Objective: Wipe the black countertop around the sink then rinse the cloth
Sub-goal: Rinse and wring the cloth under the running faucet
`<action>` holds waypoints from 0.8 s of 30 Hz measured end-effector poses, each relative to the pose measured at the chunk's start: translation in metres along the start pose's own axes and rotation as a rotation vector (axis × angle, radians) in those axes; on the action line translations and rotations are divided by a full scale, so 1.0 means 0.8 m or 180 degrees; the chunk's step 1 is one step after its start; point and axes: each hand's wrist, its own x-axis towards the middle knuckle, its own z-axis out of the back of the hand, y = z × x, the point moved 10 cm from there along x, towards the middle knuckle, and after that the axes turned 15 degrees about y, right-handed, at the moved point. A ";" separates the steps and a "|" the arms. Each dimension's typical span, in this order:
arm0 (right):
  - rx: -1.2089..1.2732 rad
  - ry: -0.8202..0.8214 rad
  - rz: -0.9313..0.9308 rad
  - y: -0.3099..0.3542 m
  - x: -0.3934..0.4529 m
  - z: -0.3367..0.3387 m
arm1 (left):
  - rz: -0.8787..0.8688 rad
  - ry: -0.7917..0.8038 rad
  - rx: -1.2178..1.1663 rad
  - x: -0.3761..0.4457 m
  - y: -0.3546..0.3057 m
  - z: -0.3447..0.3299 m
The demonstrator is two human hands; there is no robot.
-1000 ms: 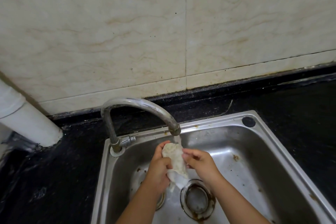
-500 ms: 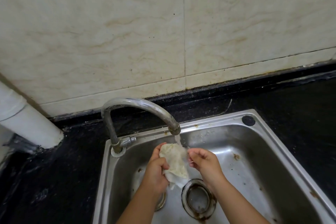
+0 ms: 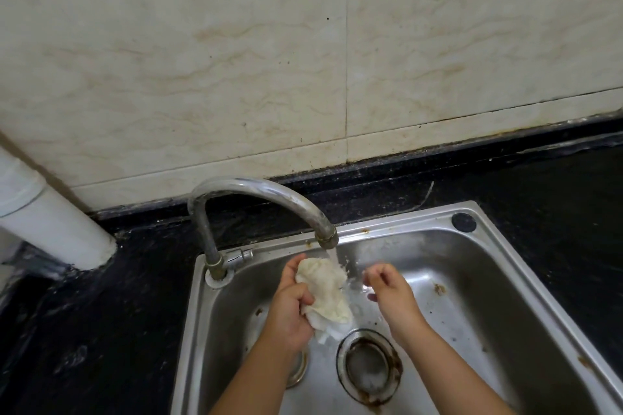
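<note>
A wet, cream-coloured cloth (image 3: 326, 291) is bunched under water running from the curved steel tap (image 3: 269, 199), over the steel sink (image 3: 499, 280). My left hand (image 3: 290, 310) grips the cloth from its left side, thumb over the fabric. My right hand (image 3: 387, 293) hovers just right of the cloth with fingers loosely curled, apart from it and holding nothing. The black countertop (image 3: 101, 330) surrounds the sink on the left, back and right.
A rusty drain ring (image 3: 369, 365) lies in the sink bottom below the hands. A white pipe (image 3: 50, 229) stands on the counter at the far left. Beige marble tiles (image 3: 303, 61) form the back wall.
My right hand has let go of the cloth and moved a little to the right. The left hand still holds the cloth under the running water.
</note>
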 end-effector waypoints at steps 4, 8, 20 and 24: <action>0.0783 0.0737 -0.0340 -0.020 -0.003 -0.046 | 0.0071 0.0147 -0.0187 0.005 0.007 -0.010; 0.1791 0.0817 -0.0418 -0.029 0.001 -0.057 | -0.0031 0.0288 -0.0092 0.007 0.001 -0.020; 0.0319 0.0585 0.0233 -0.013 0.004 -0.048 | -0.0448 -0.0567 0.0513 0.022 -0.008 0.020; 0.0311 0.0332 -0.0056 -0.019 0.006 -0.038 | -0.0471 -0.0636 0.1446 0.022 -0.013 0.021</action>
